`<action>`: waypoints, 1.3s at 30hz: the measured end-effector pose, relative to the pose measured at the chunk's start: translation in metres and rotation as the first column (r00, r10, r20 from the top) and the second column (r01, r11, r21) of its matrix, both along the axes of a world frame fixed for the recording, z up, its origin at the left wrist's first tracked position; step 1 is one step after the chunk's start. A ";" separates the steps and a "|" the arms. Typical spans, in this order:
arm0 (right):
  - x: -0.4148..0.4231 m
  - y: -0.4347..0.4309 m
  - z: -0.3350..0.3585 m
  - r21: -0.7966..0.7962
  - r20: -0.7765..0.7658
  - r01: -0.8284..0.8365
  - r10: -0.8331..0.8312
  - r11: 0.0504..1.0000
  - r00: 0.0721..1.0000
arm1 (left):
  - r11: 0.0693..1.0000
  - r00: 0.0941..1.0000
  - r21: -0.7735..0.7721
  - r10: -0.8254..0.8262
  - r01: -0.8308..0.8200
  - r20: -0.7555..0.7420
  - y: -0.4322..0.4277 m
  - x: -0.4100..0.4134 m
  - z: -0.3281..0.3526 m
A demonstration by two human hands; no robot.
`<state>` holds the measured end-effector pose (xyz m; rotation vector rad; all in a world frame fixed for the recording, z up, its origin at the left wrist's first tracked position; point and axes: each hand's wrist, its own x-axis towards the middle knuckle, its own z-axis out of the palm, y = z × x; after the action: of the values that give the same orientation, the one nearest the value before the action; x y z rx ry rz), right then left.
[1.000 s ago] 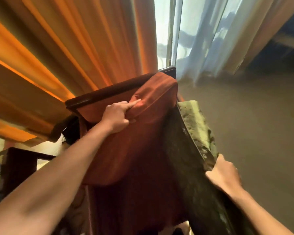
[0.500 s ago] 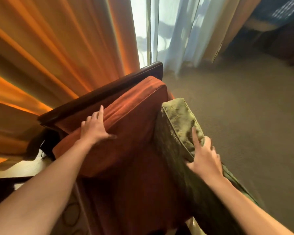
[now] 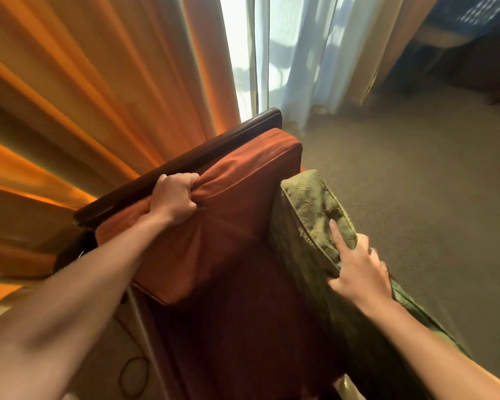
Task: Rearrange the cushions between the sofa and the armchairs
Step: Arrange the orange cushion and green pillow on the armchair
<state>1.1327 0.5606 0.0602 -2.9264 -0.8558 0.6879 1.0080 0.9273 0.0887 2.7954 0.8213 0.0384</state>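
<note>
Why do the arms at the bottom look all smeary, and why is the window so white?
In the head view, the forearms near the bottom edge are blurred, while the left hand gripping the red cushion looks sharper. The window is washed out by bright daylight. The orange curtain glows from that light, and the wide lens slants its folds. The right hand rests on the green cushion.
</note>
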 end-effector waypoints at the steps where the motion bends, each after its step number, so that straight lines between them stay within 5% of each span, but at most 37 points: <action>1: -0.002 0.001 -0.001 -0.011 0.015 -0.015 0.015 1.000 1.000 | 1.000 1.000 0.021 -0.009 0.010 -0.016 0.005 -0.001 -0.004; 7: -0.015 -0.003 -0.010 -0.063 0.110 -0.061 0.068 0.996 0.992 | 0.995 0.965 -0.036 0.079 -0.091 -0.251 0.050 -0.021 -0.051; 12: -0.010 0.001 -0.012 -0.098 0.125 -0.053 0.065 0.994 0.990 | 0.971 0.997 0.237 0.040 -0.023 -0.065 0.022 -0.067 -0.066; 14: -0.008 0.002 -0.013 -0.114 0.118 -0.047 0.061 0.992 0.991 | 0.955 0.990 0.295 -0.003 0.045 -0.144 0.011 -0.090 -0.087; 19: -0.009 0.006 -0.012 -0.097 0.098 -0.030 0.040 0.995 0.994 | 0.964 0.963 0.263 0.111 -0.044 -0.246 0.022 -0.076 -0.099; 23: -0.015 0.006 -0.009 -0.072 0.110 -0.061 0.069 0.996 0.992 | 0.962 0.964 0.211 0.208 -0.171 -0.166 -0.033 -0.061 -0.082; 26: -0.019 -0.003 -0.007 -0.044 0.075 -0.087 0.090 0.995 0.993 | 0.981 0.991 0.143 -0.128 0.133 -0.045 -0.097 -0.024 -0.066; 28: -0.021 -0.014 -0.004 -0.021 0.047 -0.106 0.107 0.994 0.993 | 0.877 0.880 0.115 -0.474 0.467 0.037 -0.147 0.010 -0.052; 30: -0.027 -0.030 0.001 0.010 0.006 -0.117 0.117 0.993 0.993 | 0.702 0.710 0.119 -0.703 0.703 -0.045 -0.185 0.044 -0.035; 35: -0.060 -0.093 0.011 -0.079 0.004 -0.028 0.028 0.996 1.000 | 0.555 0.542 0.079 -0.756 0.828 -0.367 -0.230 0.093 -0.028; 39: -0.081 -0.145 0.014 -0.196 -0.022 0.184 -0.192 0.963 0.981 | 0.559 0.560 0.054 -0.815 0.828 -0.147 -0.234 0.102 -0.028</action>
<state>1.0520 0.4158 0.0745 -3.0956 -0.5249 0.8563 1.1101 0.6936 0.0602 3.0041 -0.5906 -0.2311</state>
